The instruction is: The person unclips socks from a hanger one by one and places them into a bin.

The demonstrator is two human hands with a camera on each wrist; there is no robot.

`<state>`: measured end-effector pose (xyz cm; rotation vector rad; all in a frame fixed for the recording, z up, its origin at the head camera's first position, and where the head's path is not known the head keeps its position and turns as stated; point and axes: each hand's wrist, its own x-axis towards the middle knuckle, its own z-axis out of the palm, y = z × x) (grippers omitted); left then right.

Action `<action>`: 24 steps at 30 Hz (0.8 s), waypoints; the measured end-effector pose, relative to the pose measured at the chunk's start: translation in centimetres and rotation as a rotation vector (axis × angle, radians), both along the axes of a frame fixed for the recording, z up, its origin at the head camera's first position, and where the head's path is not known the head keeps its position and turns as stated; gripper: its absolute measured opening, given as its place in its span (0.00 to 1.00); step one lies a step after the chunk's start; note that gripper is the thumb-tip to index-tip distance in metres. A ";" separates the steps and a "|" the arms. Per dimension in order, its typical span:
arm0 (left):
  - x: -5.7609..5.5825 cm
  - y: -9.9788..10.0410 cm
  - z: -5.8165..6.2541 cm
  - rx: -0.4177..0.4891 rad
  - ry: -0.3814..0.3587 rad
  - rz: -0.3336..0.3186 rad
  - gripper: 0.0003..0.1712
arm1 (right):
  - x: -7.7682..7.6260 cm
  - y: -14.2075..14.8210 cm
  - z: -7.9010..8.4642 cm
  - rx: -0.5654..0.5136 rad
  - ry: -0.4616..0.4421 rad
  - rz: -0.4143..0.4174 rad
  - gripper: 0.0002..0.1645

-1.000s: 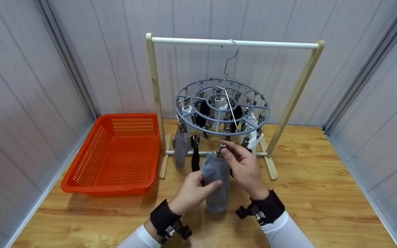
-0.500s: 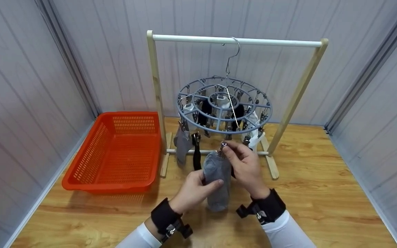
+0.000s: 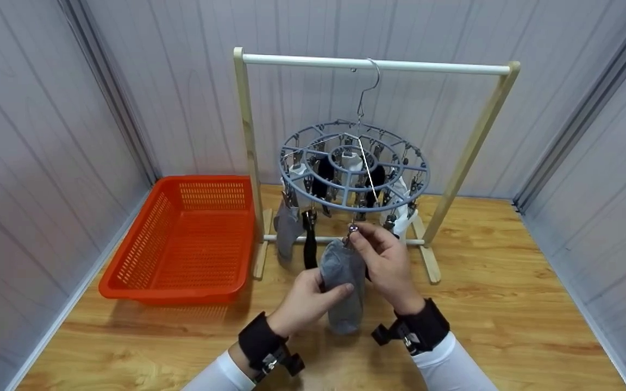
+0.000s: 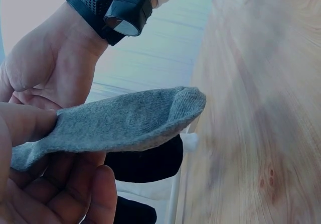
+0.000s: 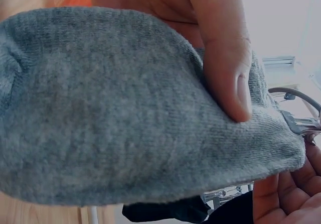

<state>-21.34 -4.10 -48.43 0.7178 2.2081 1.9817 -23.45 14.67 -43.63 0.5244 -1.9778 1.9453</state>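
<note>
A grey sock (image 3: 345, 293) hangs in front of the round clip hanger (image 3: 345, 207), its top edge at a metal clip (image 3: 352, 229). My left hand (image 3: 305, 304) pinches the sock at its side, thumb across the front. With thumb and fingertips, my right hand (image 3: 388, 260) pinches the clip just above the sock. In the right wrist view the clip (image 5: 300, 123) sits on the corner of the grey sock (image 5: 115, 108), near the left thumb. The left wrist view shows the lower end of the sock (image 4: 130, 118) pointing away from the fingers.
The hanger hooks onto the white rail (image 3: 438, 66) of a wooden stand. Several socks hang from it, including a grey one (image 3: 288, 231), a black one (image 3: 310, 247) and white ones (image 3: 401, 217). An orange basket (image 3: 107, 290) stands at the left on the wooden floor.
Both hands keep their hold on the sock and the clip, almost still. The view has shifted slightly; the stand and hanger appear a little higher and further right.
</note>
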 end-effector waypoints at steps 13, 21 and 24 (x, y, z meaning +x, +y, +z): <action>0.0 0.1 -0.1 0.010 -0.008 0.003 0.20 | 0.0 0.0 0.0 -0.014 -0.013 0.002 0.12; 0.2 -0.3 0.4 0.002 -0.024 -0.005 0.16 | 0.1 0.2 0.0 -0.007 0.054 -0.048 0.13; 0.2 -0.5 0.6 -0.013 -0.022 -0.006 0.14 | 0.1 0.2 -0.1 -0.040 0.060 -0.049 0.13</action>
